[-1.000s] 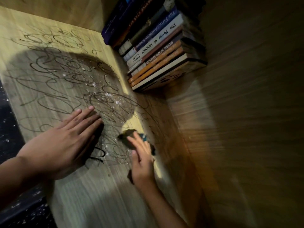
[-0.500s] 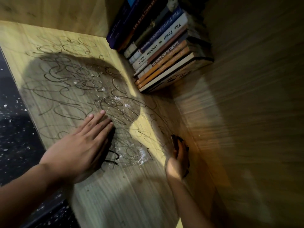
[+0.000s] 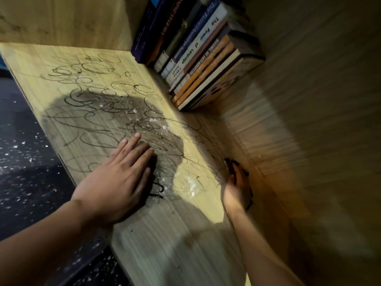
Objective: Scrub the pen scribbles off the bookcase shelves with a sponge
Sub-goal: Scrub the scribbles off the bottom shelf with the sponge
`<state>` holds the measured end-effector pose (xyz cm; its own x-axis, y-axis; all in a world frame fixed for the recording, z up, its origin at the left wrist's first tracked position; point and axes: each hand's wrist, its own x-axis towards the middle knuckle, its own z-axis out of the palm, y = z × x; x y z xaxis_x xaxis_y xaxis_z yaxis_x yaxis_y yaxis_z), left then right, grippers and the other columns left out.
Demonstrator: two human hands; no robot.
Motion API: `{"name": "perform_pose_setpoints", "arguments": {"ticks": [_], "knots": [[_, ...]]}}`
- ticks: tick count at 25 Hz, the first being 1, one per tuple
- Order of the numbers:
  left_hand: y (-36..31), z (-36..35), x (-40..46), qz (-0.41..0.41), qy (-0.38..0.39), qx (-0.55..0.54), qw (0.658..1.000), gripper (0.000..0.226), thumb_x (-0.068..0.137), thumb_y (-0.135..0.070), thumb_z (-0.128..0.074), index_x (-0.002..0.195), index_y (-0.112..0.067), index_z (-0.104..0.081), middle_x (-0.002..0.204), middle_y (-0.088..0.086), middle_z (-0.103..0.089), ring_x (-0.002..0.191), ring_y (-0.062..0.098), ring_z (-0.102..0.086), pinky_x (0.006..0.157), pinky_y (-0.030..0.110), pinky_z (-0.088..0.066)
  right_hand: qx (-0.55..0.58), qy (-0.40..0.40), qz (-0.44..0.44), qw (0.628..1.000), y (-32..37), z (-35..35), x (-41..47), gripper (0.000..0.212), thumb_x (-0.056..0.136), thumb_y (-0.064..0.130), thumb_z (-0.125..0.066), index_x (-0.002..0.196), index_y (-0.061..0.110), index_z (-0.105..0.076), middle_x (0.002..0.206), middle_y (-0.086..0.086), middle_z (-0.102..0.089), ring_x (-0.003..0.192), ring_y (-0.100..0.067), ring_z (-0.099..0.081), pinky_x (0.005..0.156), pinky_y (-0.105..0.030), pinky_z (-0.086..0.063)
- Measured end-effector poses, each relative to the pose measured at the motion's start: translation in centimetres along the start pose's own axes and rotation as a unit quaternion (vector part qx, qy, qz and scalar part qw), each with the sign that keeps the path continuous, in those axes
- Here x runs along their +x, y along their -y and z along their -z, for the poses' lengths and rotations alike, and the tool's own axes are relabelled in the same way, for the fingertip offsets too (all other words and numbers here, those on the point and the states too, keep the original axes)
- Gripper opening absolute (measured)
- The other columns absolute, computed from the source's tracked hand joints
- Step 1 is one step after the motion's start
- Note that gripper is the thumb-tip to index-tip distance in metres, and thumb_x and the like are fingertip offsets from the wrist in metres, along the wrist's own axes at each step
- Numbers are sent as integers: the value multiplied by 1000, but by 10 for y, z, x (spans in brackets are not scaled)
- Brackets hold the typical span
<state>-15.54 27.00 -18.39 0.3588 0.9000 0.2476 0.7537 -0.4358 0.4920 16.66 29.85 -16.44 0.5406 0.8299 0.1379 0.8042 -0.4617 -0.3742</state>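
Two hands on a pale wood-grain shelf point(image 3: 171, 254) covered in looping pen scribbles point(image 3: 99, 112) and white flecks. Left hand point(image 3: 115, 182) lies flat, fingers straight, pressing the board. Right hand point(image 3: 237, 190) curls around a dark sponge point(image 3: 231, 163), mostly hidden, at the corner by the side panel point(image 3: 309, 141). Books point(image 3: 198, 50) stand at the back. Dark speckled floor point(image 3: 24, 172) lies left.

The right hand point(image 3: 237, 188) has carried the sponge point(image 3: 232, 163) from mid-shelf into the corner.
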Motion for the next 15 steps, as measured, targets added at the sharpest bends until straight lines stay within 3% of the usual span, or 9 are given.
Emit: {"name": "perform_pose_setpoints", "arguments": {"ticks": [2,4,5,8,10,12,13,14,15], "knots": [[0,3,0,16,0,-27,1000,72,98,-52,-6,151,-10,-28,158,7,-26,149,17,6,121,37,-3,21,29,-9,999,6,-2,-12,48,95,18,-44,139,40,-44,149,7,-42,137,-18,-37,112,-35,-29],[0,5,-1,17,8,-62,998,76,96,-56,-2,151,-11,-29,157,6,-27,149,13,3,122,36,-4,45,38,6,998,26,-8,-41,52,90,22,-43,135,48,-44,142,6,-51,125,-21,-50,106,-37,-39],[-2,8,-2,19,14,-85,996,79,95,-58,0,149,-10,-32,156,8,-31,149,14,-4,122,35,-4,48,47,53,996,38,-10,-64,50,91,18,-43,134,44,-48,142,6,-50,127,-22,-49,109,-37,-36],[2,26,-7,19,70,-92,993,100,86,-69,11,146,-6,-36,153,14,-36,148,20,-13,121,31,-1,72,133,196,969,79,-4,-151,49,97,5,-41,136,33,-50,149,16,-36,140,-7,-20,117,-30,-6],[17,45,-11,16,108,-31,994,106,80,-71,19,150,-6,-26,157,15,-26,149,23,-7,120,31,2,86,180,215,956,97,1,-193,48,99,8,-39,136,38,-48,148,26,-30,138,0,-12,116,-29,-4],[34,72,-10,4,157,37,987,87,88,-62,12,153,-10,-13,161,12,-12,149,21,1,118,31,6,128,213,191,950,102,8,-205,43,102,16,-36,132,45,-48,145,30,-33,138,-2,-23,118,-36,-16],[43,86,-7,-4,174,66,983,77,92,-57,7,154,-12,-8,161,10,-6,148,20,4,119,32,6,173,241,163,941,102,16,-203,39,104,23,-33,128,49,-49,142,25,-41,130,-5,-40,111,-40,-32],[52,99,-1,-13,185,86,979,72,95,-54,3,154,-13,-5,162,10,-3,148,19,6,119,32,6,223,256,134,931,104,24,-198,36,105,27,-31,126,49,-49,133,17,-53,106,-7,-58,90,-36,-50],[60,109,3,-22,193,106,975,72,95,-54,1,154,-14,-3,162,10,0,148,19,8,119,33,7,272,239,85,928,103,31,-189,36,105,25,-30,127,43,-51,115,4,-63,74,-10,-62,62,-27,-54]]}}
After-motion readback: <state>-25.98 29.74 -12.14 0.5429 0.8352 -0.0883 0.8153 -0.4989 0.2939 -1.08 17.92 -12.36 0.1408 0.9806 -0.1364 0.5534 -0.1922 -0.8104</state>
